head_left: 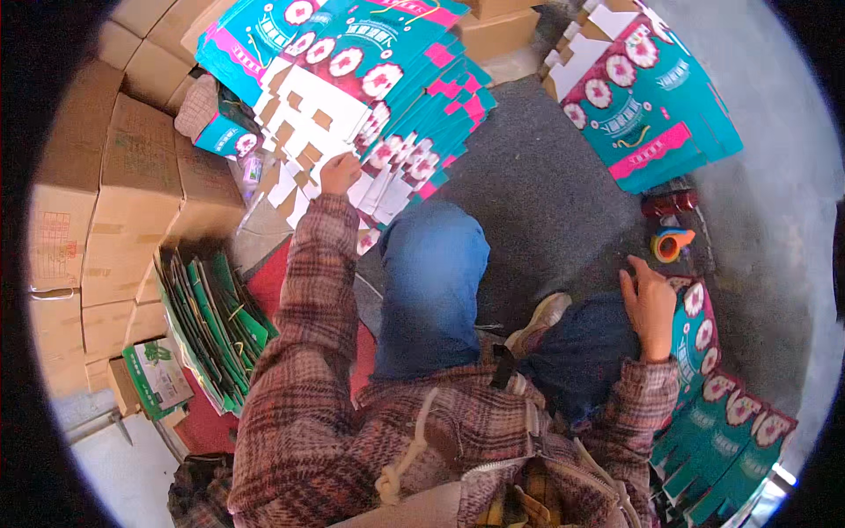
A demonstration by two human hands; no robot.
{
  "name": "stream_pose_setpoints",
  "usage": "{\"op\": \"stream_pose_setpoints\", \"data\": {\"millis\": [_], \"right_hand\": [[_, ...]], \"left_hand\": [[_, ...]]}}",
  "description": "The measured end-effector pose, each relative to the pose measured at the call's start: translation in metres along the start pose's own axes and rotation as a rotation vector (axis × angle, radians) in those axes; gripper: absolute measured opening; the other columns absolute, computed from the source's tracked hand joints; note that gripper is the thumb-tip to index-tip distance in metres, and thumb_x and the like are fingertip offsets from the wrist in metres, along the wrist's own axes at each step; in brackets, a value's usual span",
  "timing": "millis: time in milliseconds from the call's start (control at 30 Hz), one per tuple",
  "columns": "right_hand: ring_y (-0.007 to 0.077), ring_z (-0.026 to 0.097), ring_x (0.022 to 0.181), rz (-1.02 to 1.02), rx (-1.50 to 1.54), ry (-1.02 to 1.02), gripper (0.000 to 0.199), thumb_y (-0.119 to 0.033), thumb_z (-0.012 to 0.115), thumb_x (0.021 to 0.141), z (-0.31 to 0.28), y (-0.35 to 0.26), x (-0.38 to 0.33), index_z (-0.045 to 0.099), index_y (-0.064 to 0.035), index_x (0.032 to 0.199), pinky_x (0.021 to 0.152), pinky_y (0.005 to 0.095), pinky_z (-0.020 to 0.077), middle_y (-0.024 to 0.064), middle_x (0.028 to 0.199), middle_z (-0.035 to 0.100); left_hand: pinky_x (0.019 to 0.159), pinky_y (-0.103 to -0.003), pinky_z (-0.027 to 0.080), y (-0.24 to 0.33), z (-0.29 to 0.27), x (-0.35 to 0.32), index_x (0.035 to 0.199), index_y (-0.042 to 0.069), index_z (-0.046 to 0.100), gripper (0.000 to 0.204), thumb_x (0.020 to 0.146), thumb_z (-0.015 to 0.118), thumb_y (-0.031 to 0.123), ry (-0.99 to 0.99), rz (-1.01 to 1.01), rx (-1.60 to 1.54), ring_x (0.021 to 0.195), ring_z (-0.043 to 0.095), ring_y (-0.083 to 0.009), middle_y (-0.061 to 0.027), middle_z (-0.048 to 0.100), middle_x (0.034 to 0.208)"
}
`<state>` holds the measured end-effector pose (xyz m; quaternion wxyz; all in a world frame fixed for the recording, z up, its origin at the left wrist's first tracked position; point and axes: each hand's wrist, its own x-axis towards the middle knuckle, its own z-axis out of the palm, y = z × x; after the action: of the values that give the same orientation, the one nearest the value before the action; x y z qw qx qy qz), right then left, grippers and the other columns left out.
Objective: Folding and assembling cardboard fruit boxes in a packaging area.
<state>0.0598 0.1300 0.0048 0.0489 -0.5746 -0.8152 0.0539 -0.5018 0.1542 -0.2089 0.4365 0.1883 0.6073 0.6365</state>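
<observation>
My left hand (341,173) is closed at the edge of a fanned pile of flattened teal cartons (414,97), its fingers curled over the white flaps. These cartons have pink bands, round white-and-red pictures and white inner flaps. Over my bent right knee, my right hand (650,304) is open with thumb and fingers apart, holding nothing. Just beyond its fingertips lies an orange and blue tape dispenser (671,245). More teal cartons (695,339) stand in a row beside and behind my right wrist.
Another teal carton stack (647,106) lies at the far right on the dark mat (528,132). Brown boxes (132,176) are piled along the left. Folded green cartons (211,308) stand near my left arm. A small dark red object (669,202) lies past the dispenser.
</observation>
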Motion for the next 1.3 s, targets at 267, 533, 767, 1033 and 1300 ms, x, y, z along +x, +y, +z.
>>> {"op": "stream_pose_setpoints", "data": {"millis": [267, 533, 767, 1033, 1300], "right_hand": [[0.0321, 0.061, 0.073, 0.008, 0.101, -0.025, 0.029, -0.013, 0.062, 0.086, 0.009, -0.011, 0.025, 0.058, -0.0032, 0.113, 0.063, 0.0409, 0.0480, 0.0149, 0.084, 0.063], [0.0309, 0.061, 0.071, 0.048, 0.159, -0.015, 0.028, -0.009, 0.063, 0.085, 0.009, -0.014, 0.030, 0.058, -0.0020, 0.112, 0.063, 0.0393, 0.0482, 0.0158, 0.083, 0.062], [0.0201, 0.065, 0.080, 0.086, 0.570, -0.175, 0.034, -0.015, 0.061, 0.090, 0.014, -0.032, 0.059, 0.056, -0.0004, 0.120, 0.070, 0.0319, 0.0503, 0.0130, 0.090, 0.066], [0.0186, 0.057, 0.105, 0.179, 1.838, -0.715, 0.051, -0.040, 0.054, 0.093, 0.044, -0.141, 0.145, 0.050, -0.0020, 0.127, 0.088, 0.0317, 0.0470, 0.0095, 0.117, 0.058], [0.0178, 0.064, 0.089, 0.243, 1.733, -0.211, 0.026, -0.013, 0.059, 0.083, 0.018, -0.128, 0.124, 0.060, -0.0007, 0.106, 0.082, 0.0313, 0.0497, 0.0075, 0.095, 0.066]], "left_hand": [[0.090, -0.047, 0.043, 0.009, 0.054, 0.093, 0.108, 0.002, 0.057, 0.036, 0.079, 0.062, 0.022, 0.369, 0.693, 1.165, 0.104, 0.055, -0.0369, -0.0180, 0.059, 0.109], [0.069, -0.042, 0.051, 0.024, 0.059, 0.138, 0.114, 0.002, 0.053, 0.035, 0.082, 0.053, 0.016, 0.408, 0.828, 1.845, 0.096, 0.058, -0.0282, -0.0134, 0.057, 0.102], [0.055, -0.030, 0.050, 0.051, 0.134, 0.031, 0.114, -0.006, 0.056, 0.043, 0.075, 0.054, 0.012, 0.212, 1.108, 1.946, 0.067, 0.061, -0.0224, -0.0135, 0.063, 0.087], [0.059, -0.032, 0.052, 0.122, 0.205, -0.208, 0.112, -0.010, 0.055, 0.044, 0.075, 0.054, 0.012, -0.082, 1.138, 1.624, 0.076, 0.062, -0.0259, -0.0193, 0.060, 0.098], [0.093, -0.042, 0.045, 0.161, 0.155, -0.214, 0.121, 0.000, 0.054, 0.038, 0.086, 0.056, 0.015, -0.644, 0.915, 0.911, 0.110, 0.055, -0.0350, -0.0203, 0.055, 0.121]]}}
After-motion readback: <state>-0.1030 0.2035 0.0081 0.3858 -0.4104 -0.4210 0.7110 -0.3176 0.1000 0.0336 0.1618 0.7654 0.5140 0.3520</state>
